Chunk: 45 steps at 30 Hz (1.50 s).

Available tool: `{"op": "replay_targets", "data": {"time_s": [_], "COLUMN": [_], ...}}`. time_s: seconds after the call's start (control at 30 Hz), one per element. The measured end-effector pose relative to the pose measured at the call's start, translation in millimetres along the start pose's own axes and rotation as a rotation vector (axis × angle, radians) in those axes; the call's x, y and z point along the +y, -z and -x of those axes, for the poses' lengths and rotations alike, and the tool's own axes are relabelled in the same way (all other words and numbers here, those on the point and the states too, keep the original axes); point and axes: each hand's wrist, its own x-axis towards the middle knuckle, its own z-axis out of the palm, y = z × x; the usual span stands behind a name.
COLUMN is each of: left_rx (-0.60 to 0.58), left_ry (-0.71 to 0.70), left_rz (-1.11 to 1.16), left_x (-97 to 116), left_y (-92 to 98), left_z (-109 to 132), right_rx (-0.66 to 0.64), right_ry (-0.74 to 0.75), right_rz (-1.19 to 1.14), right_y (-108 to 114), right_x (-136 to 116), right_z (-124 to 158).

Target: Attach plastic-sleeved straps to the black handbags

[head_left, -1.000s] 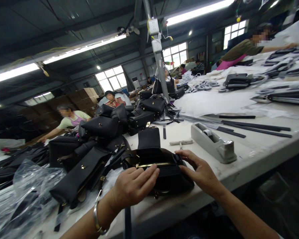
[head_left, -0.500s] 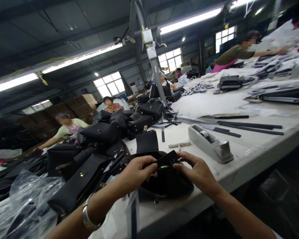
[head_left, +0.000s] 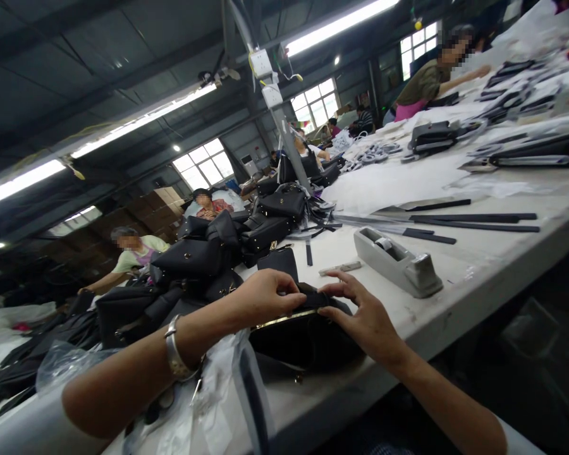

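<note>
A black bag (head_left: 303, 344) lies at the table's near edge, its mouth open toward me and a gold zipper (head_left: 289, 318) showing along it. My left hand (head_left: 272, 295), with a silver bangle on the wrist, pinches the bag's black edge near the zipper's middle. At the zipper's right end, my right hand (head_left: 355, 309) has thumb and forefinger closed on the same bag. Both fingertips are partly lost against the dark material. A black flap (head_left: 279, 264) stands up just behind the hands.
Black bags (head_left: 187, 256) are piled on the left. A grey tape dispenser (head_left: 398, 262) sits right of my hands, with dark strips (head_left: 474, 221) beyond it. Clear plastic (head_left: 222, 392) lies at the near left. A metal post (head_left: 291, 148) rises behind; several people work around.
My left hand has shifted up along the bag, and more of the gold zipper now shows. The raised black piece between my hands has gone down. The view has tilted slightly.
</note>
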Motion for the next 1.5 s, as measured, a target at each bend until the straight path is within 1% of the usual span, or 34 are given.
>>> {"op": "replay_targets", "data": {"time_s": [0.13,0.2,0.27,0.4,0.5,0.6,0.67,0.73,0.8,0.87,1.03,1.1,1.27,1.4,1.5], "left_rx": [0.108,0.126,0.118,0.13,0.117,0.073,0.073,0.085,0.074,0.014,-0.244,-0.287,-0.189,-0.155,-0.136], "left_ry": [-0.035,-0.05,-0.053,-0.067,-0.075,-0.035,-0.008,-0.006,-0.002,0.019,0.105,0.136,0.085,0.016,-0.026], "left_rz": [-0.27,-0.38,-0.446,-0.499,-0.5,-0.502,-0.513,-0.517,-0.5,-0.451,-0.185,-0.121,-0.188,-0.149,-0.247], "left_x": [11,19,27,38,41,42,43,44,45,46,44,40,26,22,22], "left_y": [0.3,1.0,1.9,1.3,-2.2,-6.5,-9.0,-10.8,-11.2,-9.2,4.0,6.5,-0.9,-9.3,-14.5], "left_z": [-2,-2,-2,-5,-9,-11,-11,-12,-13,-16,-28,-31,-27,-20,-20], "right_rx": [0.001,0.007,0.014,0.059,0.089,0.109,0.117,0.116,0.115,0.117,0.096,0.064,0.045,0.026,0.023], "right_ry": [0.022,0.027,0.039,0.083,0.123,0.144,0.146,0.159,0.185,0.211,0.232,0.236,0.202,0.235,0.247], "right_rz": [0.003,0.005,0.014,0.048,0.061,0.07,0.083,0.096,0.107,0.115,0.104,0.094,0.095,0.101,0.12], "right_y": [-1,-3,-6,-11,-13,-13,-14,-14,-15,-15,-12,-11,-10,-12,-16], "right_x": [-2,-2,-2,2,4,5,4,3,2,1,0,-1,-2,-2,-1], "right_z": [0,1,1,2,2,2,2,2,2,3,4,5,8,8,8]}}
